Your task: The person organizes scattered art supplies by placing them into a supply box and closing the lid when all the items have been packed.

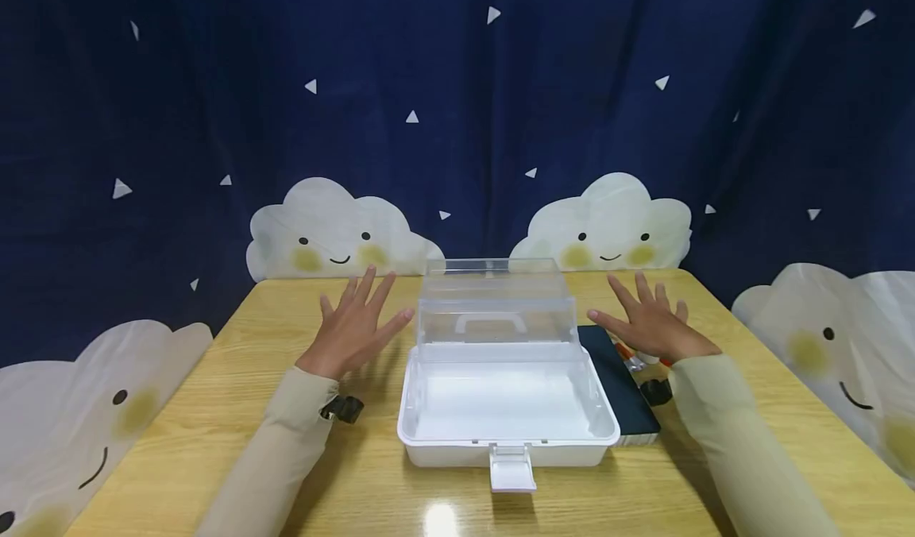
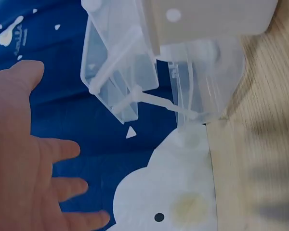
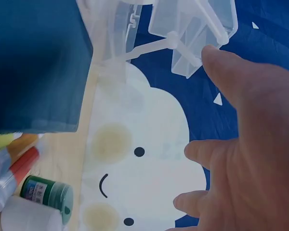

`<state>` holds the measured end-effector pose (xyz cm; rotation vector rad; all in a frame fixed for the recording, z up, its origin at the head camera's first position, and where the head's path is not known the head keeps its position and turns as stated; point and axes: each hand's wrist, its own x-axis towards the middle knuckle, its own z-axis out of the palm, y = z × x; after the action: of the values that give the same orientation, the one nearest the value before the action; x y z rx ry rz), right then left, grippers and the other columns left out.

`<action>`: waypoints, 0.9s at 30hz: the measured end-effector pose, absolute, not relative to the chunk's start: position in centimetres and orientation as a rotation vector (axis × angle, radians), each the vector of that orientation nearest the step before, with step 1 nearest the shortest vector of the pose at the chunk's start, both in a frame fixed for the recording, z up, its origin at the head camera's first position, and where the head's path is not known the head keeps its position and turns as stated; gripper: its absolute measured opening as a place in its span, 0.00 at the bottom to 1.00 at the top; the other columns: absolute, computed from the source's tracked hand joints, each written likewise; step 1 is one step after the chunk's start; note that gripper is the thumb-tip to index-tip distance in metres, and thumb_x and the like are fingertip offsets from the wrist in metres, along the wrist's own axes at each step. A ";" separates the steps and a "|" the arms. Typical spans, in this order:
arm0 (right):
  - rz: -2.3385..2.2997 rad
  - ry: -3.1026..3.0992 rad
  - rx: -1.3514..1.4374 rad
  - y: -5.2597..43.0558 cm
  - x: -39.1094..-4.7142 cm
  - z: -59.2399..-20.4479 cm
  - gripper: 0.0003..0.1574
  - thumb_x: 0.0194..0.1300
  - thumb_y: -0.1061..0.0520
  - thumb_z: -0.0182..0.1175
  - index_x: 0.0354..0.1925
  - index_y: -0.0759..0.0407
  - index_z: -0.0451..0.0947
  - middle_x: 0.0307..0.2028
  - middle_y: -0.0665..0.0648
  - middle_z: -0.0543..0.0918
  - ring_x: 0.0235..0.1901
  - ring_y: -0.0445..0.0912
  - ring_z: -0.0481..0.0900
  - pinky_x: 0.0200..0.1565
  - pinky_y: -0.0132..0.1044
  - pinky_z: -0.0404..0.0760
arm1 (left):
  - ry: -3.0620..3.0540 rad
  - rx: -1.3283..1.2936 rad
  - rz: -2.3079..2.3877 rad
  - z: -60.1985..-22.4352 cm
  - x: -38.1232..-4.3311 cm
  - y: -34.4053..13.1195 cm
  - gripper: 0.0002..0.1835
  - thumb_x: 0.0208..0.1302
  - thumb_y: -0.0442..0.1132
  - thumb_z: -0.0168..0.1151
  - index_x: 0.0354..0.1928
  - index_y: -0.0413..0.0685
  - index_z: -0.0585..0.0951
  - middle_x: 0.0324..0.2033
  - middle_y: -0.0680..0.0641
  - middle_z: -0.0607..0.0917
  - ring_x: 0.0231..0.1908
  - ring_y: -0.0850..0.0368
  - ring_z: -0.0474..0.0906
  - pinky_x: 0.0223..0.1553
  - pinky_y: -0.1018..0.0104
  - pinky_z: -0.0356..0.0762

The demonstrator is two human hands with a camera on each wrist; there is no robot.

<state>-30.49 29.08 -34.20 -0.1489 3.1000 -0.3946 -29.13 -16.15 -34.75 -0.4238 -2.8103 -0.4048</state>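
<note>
A white storage box with clear fold-out trays and a raised see-through lid stands between my hands, its front latch hanging down. To the left of the box, my left hand hovers with its fingers spread, holding nothing. My right hand is spread the same way on the other side, above a dark blue book and some paint tubes. The left wrist view shows the trays' hinged arms beyond the thumb.
Right of the box, in the right wrist view, a green-labelled jar, a white container and a red-capped tube lie close to the book. A dark blue curtain with clouds borders the wooden table.
</note>
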 end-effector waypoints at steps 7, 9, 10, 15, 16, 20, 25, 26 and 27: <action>-0.382 3.088 -0.154 29.7 -30.5 -34.9 0.62 0.61 0.19 0.38 0.76 0.53 0.35 0.71 0.77 0.29 0.65 0.79 0.25 0.56 0.79 0.28 | -2.774 -0.627 -0.573 -34.8 -28.0 -16.0 0.41 0.67 0.71 0.36 0.76 0.62 0.47 0.76 0.52 0.41 0.72 0.43 0.50 0.63 0.34 0.58; -0.391 3.089 -0.158 29.8 -30.5 -34.9 0.62 0.61 0.19 0.39 0.76 0.53 0.35 0.71 0.77 0.30 0.65 0.79 0.25 0.56 0.79 0.28 | -2.770 -0.693 -0.645 -35.1 -27.8 -15.9 0.40 0.67 0.71 0.37 0.76 0.68 0.44 0.76 0.57 0.39 0.72 0.44 0.50 0.63 0.37 0.59; -0.393 3.089 -0.159 29.8 -30.6 -34.9 0.62 0.61 0.19 0.39 0.76 0.54 0.35 0.71 0.77 0.30 0.65 0.79 0.25 0.56 0.79 0.28 | -2.771 -0.722 -0.676 -35.2 -27.8 -15.8 0.39 0.67 0.71 0.37 0.75 0.71 0.43 0.75 0.60 0.38 0.72 0.46 0.51 0.64 0.38 0.59; -0.389 3.092 -0.156 29.8 -30.6 -35.0 0.62 0.61 0.19 0.38 0.76 0.54 0.36 0.71 0.77 0.31 0.66 0.78 0.25 0.56 0.78 0.28 | -2.763 -0.869 -0.799 -36.4 -27.4 -15.7 0.37 0.69 0.68 0.39 0.75 0.73 0.43 0.75 0.65 0.38 0.71 0.48 0.51 0.64 0.39 0.59; -0.389 3.091 -0.155 29.8 -30.6 -35.0 0.62 0.61 0.19 0.38 0.76 0.54 0.36 0.71 0.77 0.31 0.66 0.78 0.25 0.56 0.78 0.28 | -2.761 -0.890 -0.825 -36.6 -27.3 -15.7 0.37 0.69 0.67 0.40 0.75 0.72 0.44 0.75 0.65 0.39 0.71 0.48 0.51 0.64 0.38 0.58; -0.395 3.085 -0.159 29.6 -30.6 -34.9 0.62 0.61 0.19 0.39 0.76 0.55 0.37 0.71 0.77 0.32 0.66 0.78 0.26 0.57 0.78 0.28 | -2.744 -0.960 -0.864 -37.3 -26.9 -15.5 0.35 0.71 0.64 0.41 0.75 0.70 0.45 0.75 0.62 0.40 0.71 0.48 0.51 0.64 0.36 0.57; -0.397 3.084 -0.151 29.5 -30.5 -34.8 0.61 0.61 0.20 0.39 0.76 0.55 0.38 0.71 0.77 0.32 0.66 0.78 0.26 0.57 0.78 0.28 | -2.734 -0.977 -0.826 -37.6 -26.3 -15.0 0.37 0.69 0.64 0.44 0.75 0.72 0.45 0.76 0.61 0.40 0.70 0.48 0.56 0.62 0.37 0.62; -0.396 3.083 -0.147 29.5 -30.5 -34.8 0.61 0.61 0.19 0.39 0.76 0.55 0.38 0.71 0.77 0.32 0.66 0.78 0.26 0.57 0.78 0.28 | -2.737 -0.977 -0.819 -37.6 -26.2 -14.8 0.37 0.69 0.65 0.44 0.75 0.72 0.45 0.75 0.62 0.39 0.70 0.49 0.57 0.62 0.38 0.63; -0.394 3.083 -0.145 29.6 -30.5 -34.8 0.62 0.61 0.19 0.39 0.76 0.55 0.38 0.71 0.77 0.32 0.66 0.78 0.26 0.57 0.78 0.28 | -2.738 -0.984 -0.811 -37.7 -26.0 -14.7 0.38 0.68 0.65 0.45 0.75 0.72 0.45 0.75 0.62 0.39 0.69 0.49 0.57 0.61 0.38 0.63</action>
<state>-30.54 29.55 -34.77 -0.1452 3.0835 -0.3942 -26.05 -14.71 -37.67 -0.9837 -2.7379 -0.8112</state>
